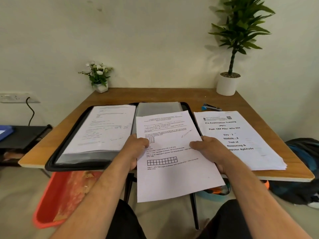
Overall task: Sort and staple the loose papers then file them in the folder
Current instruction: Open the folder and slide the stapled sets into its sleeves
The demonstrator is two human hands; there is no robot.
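A black folder (57, 152) lies open on the wooden table (155, 95), with a printed page in its left clear sleeve and an empty grey sleeve on the right. I hold a printed sheet (174, 180) above the folder's right half; it hangs past the table's front edge. My left hand (136, 149) grips its left edge and my right hand (208, 149) grips its right edge. A stack of loose papers (241, 135) titled "Pre Examination Training" lies right of the folder. A blue stapler (210, 106) sits behind that stack.
A small white flower pot (101, 87) stands at the back left and a tall plant in a white pot (227, 85) at the back right. A red bin (57, 195) is under the table, a dark bag (302, 169) on the floor right.
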